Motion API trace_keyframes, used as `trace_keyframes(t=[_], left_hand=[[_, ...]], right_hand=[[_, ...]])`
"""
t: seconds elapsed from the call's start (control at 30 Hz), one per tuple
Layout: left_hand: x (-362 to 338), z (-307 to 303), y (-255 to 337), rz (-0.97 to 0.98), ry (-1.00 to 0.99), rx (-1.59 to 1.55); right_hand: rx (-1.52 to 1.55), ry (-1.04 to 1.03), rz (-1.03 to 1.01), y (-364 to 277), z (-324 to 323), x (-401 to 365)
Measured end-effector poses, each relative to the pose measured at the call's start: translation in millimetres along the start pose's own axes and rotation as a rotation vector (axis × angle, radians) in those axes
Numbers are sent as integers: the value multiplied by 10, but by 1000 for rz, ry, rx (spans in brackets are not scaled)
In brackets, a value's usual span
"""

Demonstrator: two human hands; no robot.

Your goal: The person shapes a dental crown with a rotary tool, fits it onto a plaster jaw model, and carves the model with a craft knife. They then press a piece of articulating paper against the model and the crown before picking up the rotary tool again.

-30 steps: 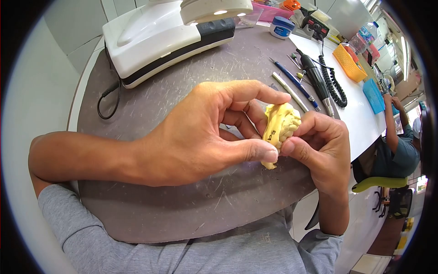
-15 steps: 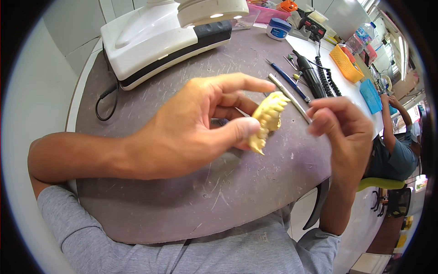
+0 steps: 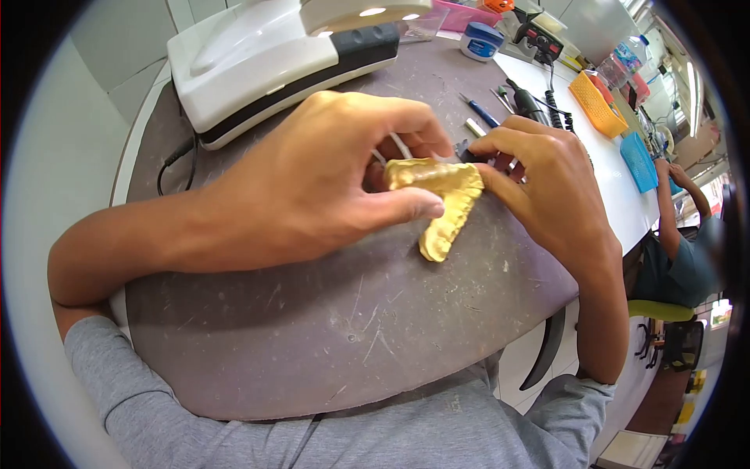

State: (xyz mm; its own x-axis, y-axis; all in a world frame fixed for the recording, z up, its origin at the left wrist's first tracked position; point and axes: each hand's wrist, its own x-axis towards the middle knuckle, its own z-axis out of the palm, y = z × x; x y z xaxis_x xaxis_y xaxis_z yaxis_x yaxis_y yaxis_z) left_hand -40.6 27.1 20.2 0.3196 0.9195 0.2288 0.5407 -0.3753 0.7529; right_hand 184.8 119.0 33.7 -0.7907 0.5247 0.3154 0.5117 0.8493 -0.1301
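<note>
A yellow dental model (image 3: 451,205), shaped like an arch of teeth, is held above the grey-brown work mat (image 3: 351,336). My left hand (image 3: 312,180) grips it at its left end, the thumb in front and the other fingers behind. My right hand (image 3: 547,180) is at the model's upper right edge, its thumb and fingers pinched together around a small dark piece (image 3: 470,152) that I cannot make out. Beyond my right hand lie a blue pen-like tool (image 3: 479,111) and a pale stick (image 3: 474,127), partly hidden by it.
A white lamp unit (image 3: 250,70) stands at the back left. A blue-lidded jar (image 3: 480,41), a black handpiece (image 3: 527,103) with a coiled cord, an orange basket (image 3: 598,105) and a blue basket (image 3: 639,162) are at the back right. A co-worker (image 3: 680,258) sits far right.
My right hand has moved left and up to the model. The model has turned and now shows more of its arch. My left hand has shifted slightly upward with it.
</note>
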Motion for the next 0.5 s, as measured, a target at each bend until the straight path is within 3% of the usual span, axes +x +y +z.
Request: trace_keyframes(t=[0.07, 0.23, 0.33, 0.43, 0.5], left_hand=[[28, 57, -106, 282, 79, 147], [4, 169, -54, 353, 29, 198], [13, 159, -87, 331, 51, 120], [82, 148, -102, 303, 12, 92], [102, 153, -83, 248, -16, 73]], right_hand=[[-50, 31, -15, -43, 21, -25], [-155, 39, -10, -137, 48, -61], [57, 170, 41, -20, 27, -95], [583, -71, 397, -18, -167, -133], [672, -155, 446, 32, -204, -145]])
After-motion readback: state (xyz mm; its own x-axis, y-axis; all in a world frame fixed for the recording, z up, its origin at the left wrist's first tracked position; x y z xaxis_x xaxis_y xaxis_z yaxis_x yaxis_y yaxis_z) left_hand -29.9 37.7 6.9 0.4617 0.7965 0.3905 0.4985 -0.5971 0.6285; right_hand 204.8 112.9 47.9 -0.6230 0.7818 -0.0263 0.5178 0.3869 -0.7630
